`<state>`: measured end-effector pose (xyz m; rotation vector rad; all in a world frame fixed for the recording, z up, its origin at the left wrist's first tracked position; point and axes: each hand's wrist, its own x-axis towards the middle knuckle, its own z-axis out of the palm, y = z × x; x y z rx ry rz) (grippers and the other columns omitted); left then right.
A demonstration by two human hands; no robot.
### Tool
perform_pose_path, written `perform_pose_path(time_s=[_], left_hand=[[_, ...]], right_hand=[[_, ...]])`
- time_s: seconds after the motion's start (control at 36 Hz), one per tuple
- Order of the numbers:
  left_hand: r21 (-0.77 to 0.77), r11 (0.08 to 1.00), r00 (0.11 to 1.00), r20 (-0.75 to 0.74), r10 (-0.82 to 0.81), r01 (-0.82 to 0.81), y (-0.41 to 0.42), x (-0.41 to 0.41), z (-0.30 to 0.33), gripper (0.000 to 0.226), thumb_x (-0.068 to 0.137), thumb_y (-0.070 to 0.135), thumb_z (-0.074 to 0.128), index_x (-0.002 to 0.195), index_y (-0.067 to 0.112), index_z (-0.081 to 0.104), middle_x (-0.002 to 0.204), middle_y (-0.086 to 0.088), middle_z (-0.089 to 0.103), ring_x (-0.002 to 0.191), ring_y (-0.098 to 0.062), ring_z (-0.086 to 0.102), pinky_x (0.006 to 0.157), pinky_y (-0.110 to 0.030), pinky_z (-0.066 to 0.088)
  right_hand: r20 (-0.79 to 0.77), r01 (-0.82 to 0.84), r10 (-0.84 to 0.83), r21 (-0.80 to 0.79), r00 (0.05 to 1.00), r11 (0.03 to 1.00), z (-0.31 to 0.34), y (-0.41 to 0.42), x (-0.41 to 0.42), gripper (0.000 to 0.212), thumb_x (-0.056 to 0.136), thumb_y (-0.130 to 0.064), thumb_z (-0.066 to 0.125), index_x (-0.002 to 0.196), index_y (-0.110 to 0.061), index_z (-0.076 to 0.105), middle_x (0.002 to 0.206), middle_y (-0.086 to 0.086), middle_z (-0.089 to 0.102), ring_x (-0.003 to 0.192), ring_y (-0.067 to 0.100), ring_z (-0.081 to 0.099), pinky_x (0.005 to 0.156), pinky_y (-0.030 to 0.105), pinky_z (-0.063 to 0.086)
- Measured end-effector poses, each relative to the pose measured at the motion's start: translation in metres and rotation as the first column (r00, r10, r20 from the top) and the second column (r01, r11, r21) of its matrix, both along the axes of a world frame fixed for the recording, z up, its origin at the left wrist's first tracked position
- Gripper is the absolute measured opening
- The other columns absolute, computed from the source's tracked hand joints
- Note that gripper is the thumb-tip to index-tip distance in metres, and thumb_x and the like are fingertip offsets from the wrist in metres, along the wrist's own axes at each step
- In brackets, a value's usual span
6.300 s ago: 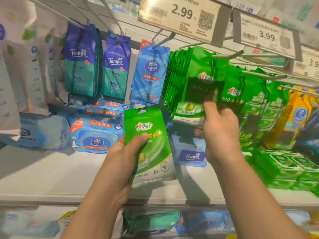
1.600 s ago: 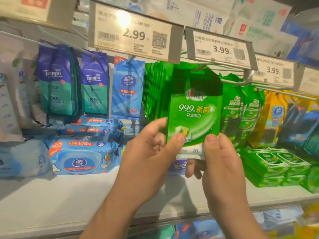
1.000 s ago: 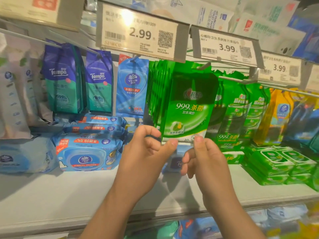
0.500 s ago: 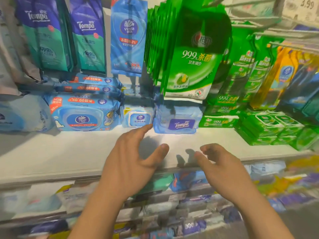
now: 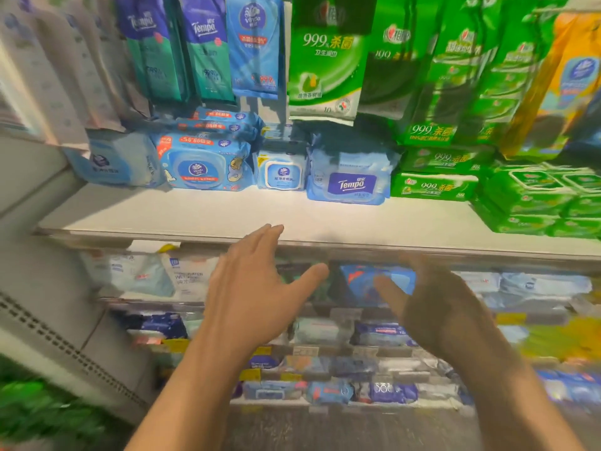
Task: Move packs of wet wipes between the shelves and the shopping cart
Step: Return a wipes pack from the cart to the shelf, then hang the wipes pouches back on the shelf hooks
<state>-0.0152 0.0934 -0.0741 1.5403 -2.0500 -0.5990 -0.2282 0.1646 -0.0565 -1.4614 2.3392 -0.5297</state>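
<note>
— Both hands have dropped away from the hanging display since half a second ago, and the view has tipped downward. What is left on the hook?

— The green wet-wipes pack (image 5: 323, 60) hangs at the front of its row, above the white shelf (image 5: 201, 216), with nothing touching it. That reads as one pack returned to the shelves.

— And the hands themselves?

— The left hand (image 5: 257, 294) is held palm-down in front of the shelf edge, fingers (image 5: 270, 232) spread and thumb out, holding nothing. The right hand (image 5: 442, 307), blurred by motion, is likewise spread wide and empty, level with the lower shelves.

— So where does the task stand?

— Between packs, by the look of it. The shopping cart is not in view, so how many remain to move cannot be told. Below the hanging row lie a blue Tempo pack (image 5: 351, 179) and a Vinda tub pack (image 5: 203, 162), well clear of both hands.

— What next?

— Probably a reach toward the lower shelves or back toward the cart; the blurred green mass (image 5: 39, 408) at lower left may be more packs, but it is too smeared to say.
</note>
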Motion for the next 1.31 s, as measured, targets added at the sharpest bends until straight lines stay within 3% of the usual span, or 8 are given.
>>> perform_pose_path(time_s=[0.17, 0.31, 0.47, 0.89, 0.97, 1.11, 1.25, 1.31], left_hand=[[0.027, 0.996, 0.994, 0.07, 0.083, -0.085, 0.059, -0.007, -0.008, 0.094, 0.08, 0.081, 0.051, 0.157, 0.029, 0.032, 0.16, 0.01, 0.037, 0.147, -0.014, 0.03, 0.121, -0.036, 0.027], [0.1, 0.98, 0.98, 0.123, 0.159, -0.172, 0.111, 0.008, -0.013, 0.091, 0.083, 0.08, 0.048, 0.158, 0.035, 0.025, 0.164, 0.012, 0.029, 0.149, -0.014, 0.025, 0.119, -0.039, 0.027], [0.153, 0.936, 0.946, 0.121, 0.302, -0.318, 0.154, 0.047, -0.019, 0.091, 0.081, 0.082, 0.051, 0.157, 0.039, 0.026, 0.162, 0.013, 0.032, 0.149, -0.014, 0.029, 0.119, -0.044, 0.034], [0.221, 0.764, 0.791, 0.066, 0.608, -0.606, 0.261, 0.212, -0.02, 0.081, 0.084, 0.081, 0.049, 0.152, 0.039, 0.034, 0.157, 0.011, 0.037, 0.143, -0.014, 0.036, 0.105, -0.038, 0.04], [0.255, 0.704, 0.736, 0.055, 0.674, -0.663, 0.287, 0.261, -0.026, 0.092, 0.08, 0.086, 0.047, 0.157, 0.04, 0.025, 0.163, 0.012, 0.029, 0.148, -0.016, 0.033, 0.115, -0.048, 0.039], [0.297, 0.586, 0.627, 0.06, 0.777, -0.754, 0.335, 0.343, -0.037, 0.094, 0.079, 0.086, 0.047, 0.157, 0.039, 0.026, 0.164, 0.01, 0.03, 0.148, -0.019, 0.034, 0.115, -0.048, 0.038], [0.327, 0.488, 0.528, 0.041, 0.848, -0.809, 0.383, 0.416, -0.043, 0.091, 0.079, 0.084, 0.049, 0.155, 0.037, 0.031, 0.161, 0.006, 0.034, 0.143, -0.022, 0.039, 0.115, -0.048, 0.038], [0.318, 0.454, 0.491, 0.046, 0.87, -0.832, 0.4, 0.44, -0.044, 0.085, 0.083, 0.08, 0.051, 0.153, 0.033, 0.036, 0.157, 0.004, 0.039, 0.139, -0.022, 0.042, 0.113, -0.042, 0.038]], right_hand=[[0.106, -0.088, 0.091, -0.025, 0.99, 0.996, -0.01, 0.044, -0.012, 0.024, 0.097, -0.045, 0.058, 0.118, -0.033, 0.054, 0.095, -0.016, 0.053, 0.075, -0.002, 0.053, 0.066, 0.019, 0.028], [0.058, -0.177, 0.171, 0.107, 0.983, 0.978, -0.023, 0.068, -0.011, 0.062, 0.095, -0.058, 0.051, 0.147, -0.025, 0.044, 0.141, 0.001, 0.055, 0.126, 0.025, 0.054, 0.087, 0.028, 0.037], [0.069, -0.285, 0.278, 0.126, 0.958, 0.95, -0.029, 0.087, 0.019, 0.069, 0.094, -0.06, 0.052, 0.152, -0.027, 0.038, 0.155, -0.001, 0.044, 0.138, 0.024, 0.045, 0.106, 0.034, 0.039], [-0.007, -0.589, 0.6, 0.183, 0.8, 0.788, -0.017, 0.111, 0.208, 0.068, 0.095, -0.06, 0.052, 0.153, -0.028, 0.035, 0.154, 0.0, 0.045, 0.127, 0.026, 0.053, 0.102, 0.039, 0.047], [-0.039, -0.661, 0.68, 0.2, 0.732, 0.723, -0.015, 0.123, 0.264, 0.07, 0.097, -0.058, 0.051, 0.155, -0.021, 0.034, 0.159, 0.001, 0.039, 0.137, 0.024, 0.047, 0.109, 0.037, 0.04], [-0.036, -0.75, 0.772, 0.212, 0.635, 0.626, -0.017, 0.144, 0.361, 0.064, 0.098, -0.056, 0.051, 0.152, -0.022, 0.039, 0.117, 0.005, 0.066, 0.082, 0.015, 0.066, 0.081, 0.033, 0.047], [-0.051, -0.816, 0.84, 0.208, 0.541, 0.539, -0.028, 0.167, 0.443, 0.064, 0.097, -0.058, 0.05, 0.15, -0.022, 0.041, 0.127, 0.008, 0.063, 0.082, 0.017, 0.062, 0.075, 0.033, 0.045], [-0.054, -0.839, 0.861, 0.203, 0.506, 0.506, -0.032, 0.175, 0.472, 0.064, 0.096, -0.057, 0.052, 0.149, -0.023, 0.042, 0.132, 0.009, 0.062, 0.104, 0.023, 0.063, 0.086, 0.035, 0.047]])
